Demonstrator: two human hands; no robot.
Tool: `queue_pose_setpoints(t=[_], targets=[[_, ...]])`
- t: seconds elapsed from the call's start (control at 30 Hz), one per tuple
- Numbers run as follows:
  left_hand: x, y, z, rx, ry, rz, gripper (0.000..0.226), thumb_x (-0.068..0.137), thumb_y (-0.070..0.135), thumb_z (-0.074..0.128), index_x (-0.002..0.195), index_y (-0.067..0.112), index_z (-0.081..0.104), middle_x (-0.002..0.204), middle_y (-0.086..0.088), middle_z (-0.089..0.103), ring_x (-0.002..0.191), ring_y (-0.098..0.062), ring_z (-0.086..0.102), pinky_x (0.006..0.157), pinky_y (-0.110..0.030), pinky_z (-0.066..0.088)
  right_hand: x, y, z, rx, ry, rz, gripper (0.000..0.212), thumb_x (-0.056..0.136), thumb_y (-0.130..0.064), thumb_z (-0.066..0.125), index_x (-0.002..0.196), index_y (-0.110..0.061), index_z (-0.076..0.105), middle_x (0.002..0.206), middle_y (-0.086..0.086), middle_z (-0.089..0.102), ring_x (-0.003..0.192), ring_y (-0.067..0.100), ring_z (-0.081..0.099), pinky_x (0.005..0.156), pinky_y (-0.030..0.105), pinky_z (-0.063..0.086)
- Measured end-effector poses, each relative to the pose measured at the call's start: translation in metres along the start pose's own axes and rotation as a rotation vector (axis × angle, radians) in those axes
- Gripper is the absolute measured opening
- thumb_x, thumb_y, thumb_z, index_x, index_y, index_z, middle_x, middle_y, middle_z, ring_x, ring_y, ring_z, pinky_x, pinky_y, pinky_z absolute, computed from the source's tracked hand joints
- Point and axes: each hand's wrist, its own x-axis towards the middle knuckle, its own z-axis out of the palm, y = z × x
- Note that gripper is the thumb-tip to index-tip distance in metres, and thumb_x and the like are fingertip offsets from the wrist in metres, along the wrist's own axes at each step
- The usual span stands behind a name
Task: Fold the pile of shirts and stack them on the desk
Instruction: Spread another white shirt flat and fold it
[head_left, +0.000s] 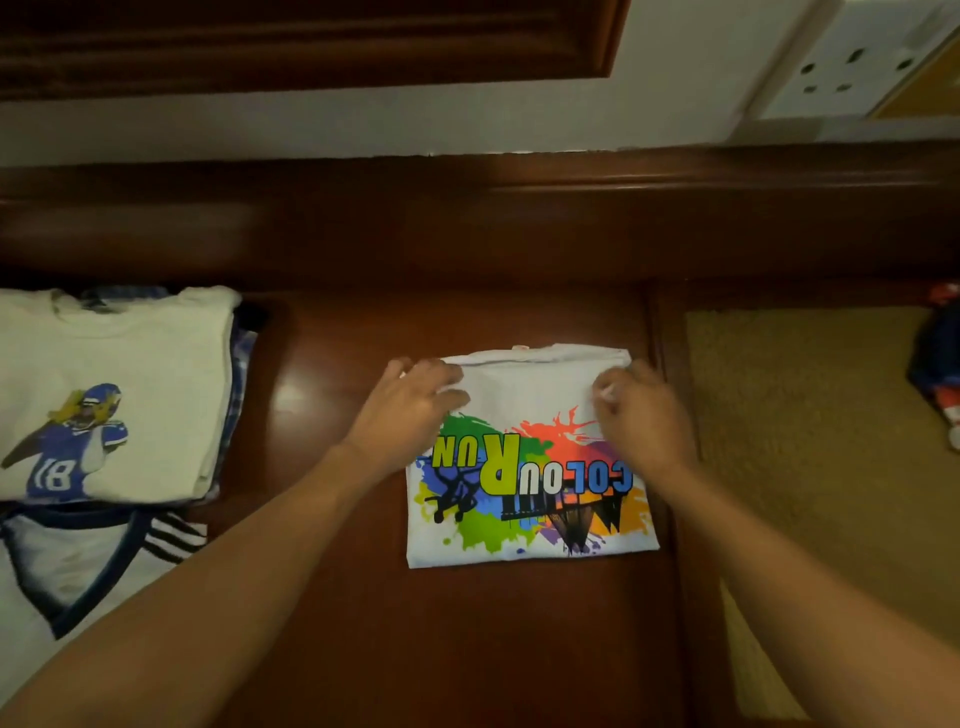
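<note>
White folded shirt lies on the bench. Its far corners are held, the left hand pressing with fingers spread and the right hand pinching, probably to square the fold.

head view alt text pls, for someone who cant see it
Two hands are at the far edge of a folded white Colour Run shirt on a dark wooden desk: the left hand rests on its left corner, the right hand pinches its right corner. A stack of folded shirts sits at the left, with a striped shirt nearer.
</note>
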Motion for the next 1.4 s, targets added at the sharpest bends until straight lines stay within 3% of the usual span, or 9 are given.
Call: queue_pose_setpoints(t=[0.1, 0.2, 0.37, 0.5, 0.67, 0.83, 1.0, 1.2, 1.4], targets=[[-0.014, 0.001, -0.001, 0.002, -0.180, -0.059, 0.065, 0.075, 0.005, 0.078, 0.133, 0.031, 0.063, 0.147, 0.004, 0.053, 0.134, -0.017, 0.049, 0.094, -0.048, 0.039, -0.057, -0.020, 0.001, -0.064, -0.298, -0.224, 0.022, 0.102, -0.038, 0.050, 0.100, -0.027, 0.068, 0.096, -0.005, 0.055, 0.082, 0.014, 0.058, 0.060, 0.020, 0.037], [-0.035, -0.002, -0.007, -0.016, -0.238, -0.202, 0.072, 0.075, 0.003, 0.072, 0.137, 0.037, 0.058, 0.154, 0.011, 0.046, 0.136, -0.014, 0.046, 0.086, -0.040, 0.026, -0.109, -0.018, 0.008, -0.165, -0.397, -0.346, 0.033, 0.100, -0.046, 0.049, 0.126, -0.031, 0.062, 0.114, -0.005, 0.060, 0.101, 0.019, 0.062, 0.072, 0.033, 0.053], [-0.090, 0.010, -0.015, -0.022, -0.317, -0.342, 0.067, 0.080, 0.012, 0.056, 0.141, 0.040, 0.054, 0.154, 0.010, 0.044, 0.135, -0.014, 0.047, 0.087, -0.042, 0.026, -0.111, 0.010, 0.011, -0.347, -0.313, -0.358, 0.038, 0.091, -0.035, 0.055, 0.128, -0.037, 0.064, 0.109, -0.008, 0.065, 0.094, 0.023, 0.065, 0.062, 0.039, 0.058], [-0.133, 0.066, -0.023, 0.000, -0.437, -0.404, 0.071, 0.083, 0.024, 0.034, 0.152, 0.038, 0.040, 0.150, 0.004, 0.041, 0.136, -0.019, 0.044, 0.087, -0.040, 0.024, -0.084, 0.011, -0.003, -0.433, -0.284, -0.295, 0.049, 0.096, -0.037, 0.043, 0.145, -0.038, 0.047, 0.142, -0.006, 0.053, 0.122, 0.027, 0.052, 0.093, 0.042, 0.046], [-0.164, 0.135, -0.020, -0.085, -0.507, -0.273, 0.045, 0.096, 0.019, 0.050, 0.137, 0.036, 0.054, 0.123, 0.004, 0.051, 0.119, -0.022, 0.052, 0.089, -0.039, 0.031, -0.099, -0.009, -0.014, -0.413, -0.297, -0.257, 0.052, 0.098, -0.037, 0.049, 0.149, -0.030, 0.043, 0.157, 0.000, 0.035, 0.134, 0.029, 0.039, 0.105, 0.043, 0.034], [-0.162, 0.141, -0.026, -0.067, -0.254, -0.337, 0.051, 0.091, 0.012, 0.061, 0.138, 0.032, 0.057, 0.156, -0.006, 0.041, 0.143, -0.027, 0.038, 0.106, -0.048, 0.031, -0.187, -0.018, 0.006, -0.311, -0.342, -0.467, 0.046, 0.098, -0.032, 0.050, 0.144, -0.031, 0.051, 0.148, 0.002, 0.047, 0.130, 0.027, 0.045, 0.104, 0.045, 0.038], [-0.170, 0.129, -0.027, -0.057, -0.507, -0.408, 0.067, 0.095, 0.016, 0.056, 0.154, 0.036, 0.033, 0.169, 0.004, 0.015, 0.155, -0.019, 0.013, 0.118, -0.061, 0.016, -0.253, 0.012, 0.035, -0.445, -0.446, -0.478, 0.048, 0.090, -0.040, 0.059, 0.137, -0.032, 0.059, 0.150, 0.004, 0.052, 0.129, 0.027, 0.053, 0.097, 0.050, 0.044], [-0.203, 0.175, -0.024, -0.038, -0.517, -0.460, 0.067, 0.089, 0.019, 0.053, 0.152, 0.036, 0.036, 0.164, 0.001, 0.026, 0.148, -0.020, 0.027, 0.115, -0.053, 0.017, -0.251, 0.029, 0.015, -0.496, -0.329, -0.362, 0.052, 0.102, -0.038, 0.041, 0.153, -0.032, 0.037, 0.168, -0.004, 0.018, 0.148, 0.025, 0.024, 0.110, 0.056, 0.019], [-0.237, 0.209, -0.025, -0.140, -0.475, -0.466, 0.063, 0.089, 0.011, 0.059, 0.146, 0.035, 0.046, 0.156, 0.007, 0.040, 0.144, -0.017, 0.031, 0.119, -0.059, 0.012, -0.228, 0.029, 0.010, -0.523, -0.332, -0.256, 0.056, 0.100, -0.038, 0.041, 0.156, -0.033, 0.031, 0.168, 0.001, 0.015, 0.150, 0.029, 0.019, 0.114, 0.060, 0.016]])
